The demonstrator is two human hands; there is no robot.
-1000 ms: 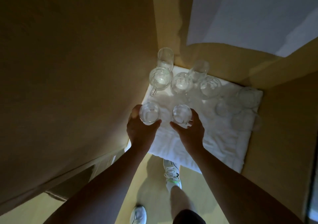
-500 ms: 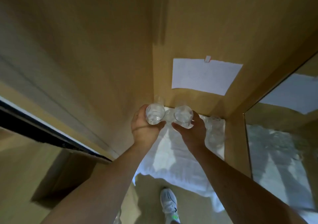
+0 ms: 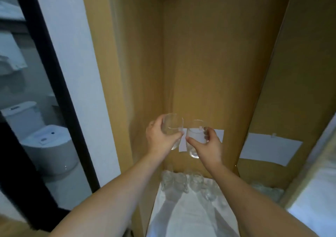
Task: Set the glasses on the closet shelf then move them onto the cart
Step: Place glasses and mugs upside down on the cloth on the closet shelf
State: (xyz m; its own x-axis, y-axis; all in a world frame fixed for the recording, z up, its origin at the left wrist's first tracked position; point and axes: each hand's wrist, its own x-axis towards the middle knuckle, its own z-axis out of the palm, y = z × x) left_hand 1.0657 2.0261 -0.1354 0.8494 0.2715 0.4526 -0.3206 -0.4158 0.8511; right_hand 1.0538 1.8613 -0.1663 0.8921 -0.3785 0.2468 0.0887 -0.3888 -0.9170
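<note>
Head view, left hand [image 3: 160,138] gripping a clear drinking glass [image 3: 171,125], right hand [image 3: 207,145] gripping another clear tumbler [image 3: 195,136], both raised above the white cloth [image 3: 190,215] on the wooden closet shelf

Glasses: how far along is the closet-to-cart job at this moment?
Done: a cluster of glasses stands on the white cloth in the closet. In hand: the left hand and right hand each hold one glass, lifted above the cloth. Left: the rest still needs moving; no cart is in view.

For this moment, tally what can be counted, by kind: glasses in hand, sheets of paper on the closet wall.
Clear drinking glasses held: 2 (left hand one, right hand one)
White paper sheets: 2
Total: 4
Glasses on the white cloth: too blurred to count.
</note>
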